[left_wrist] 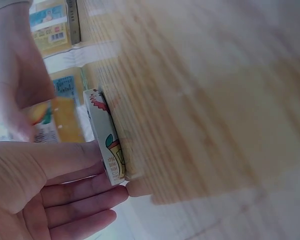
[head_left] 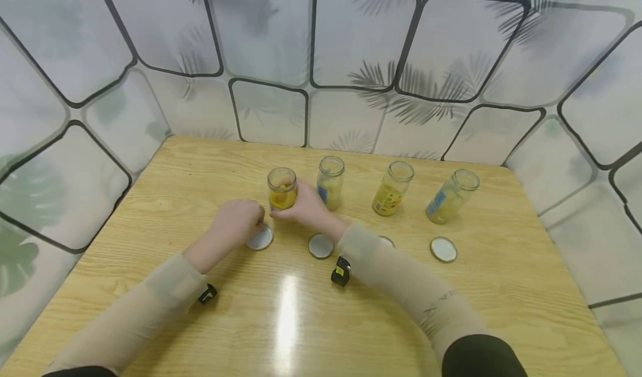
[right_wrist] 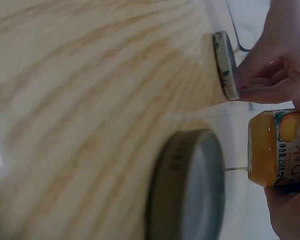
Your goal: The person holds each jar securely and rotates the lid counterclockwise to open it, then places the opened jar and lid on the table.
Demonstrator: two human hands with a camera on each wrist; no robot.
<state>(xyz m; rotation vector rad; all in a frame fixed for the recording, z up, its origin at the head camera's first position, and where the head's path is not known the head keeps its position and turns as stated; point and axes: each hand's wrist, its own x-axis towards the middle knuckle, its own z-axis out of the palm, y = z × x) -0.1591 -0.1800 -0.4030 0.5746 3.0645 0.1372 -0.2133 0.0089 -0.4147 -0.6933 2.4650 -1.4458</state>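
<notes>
In the head view my right hand (head_left: 308,207) grips an uncapped glass jar (head_left: 282,190) with yellow-orange contents in its lower part. A fruit label shows on that jar (right_wrist: 291,145) in the right wrist view. Whether its base touches the table, I cannot tell. Close in front of it, my left hand (head_left: 237,222) pinches the near-left rim of a round jar lid (head_left: 259,237), thumb and fingers at the edge. The lid (left_wrist: 106,137) has printing on its side and lies on or very near the table.
Three more open jars stand rightward in a row: one (head_left: 331,184) beside my right hand, one (head_left: 393,190), and one (head_left: 452,197). In front lie their lids (head_left: 321,245) (head_left: 443,249), one partly under my right forearm. A patterned wall (head_left: 351,115) backs the wooden table (head_left: 241,321).
</notes>
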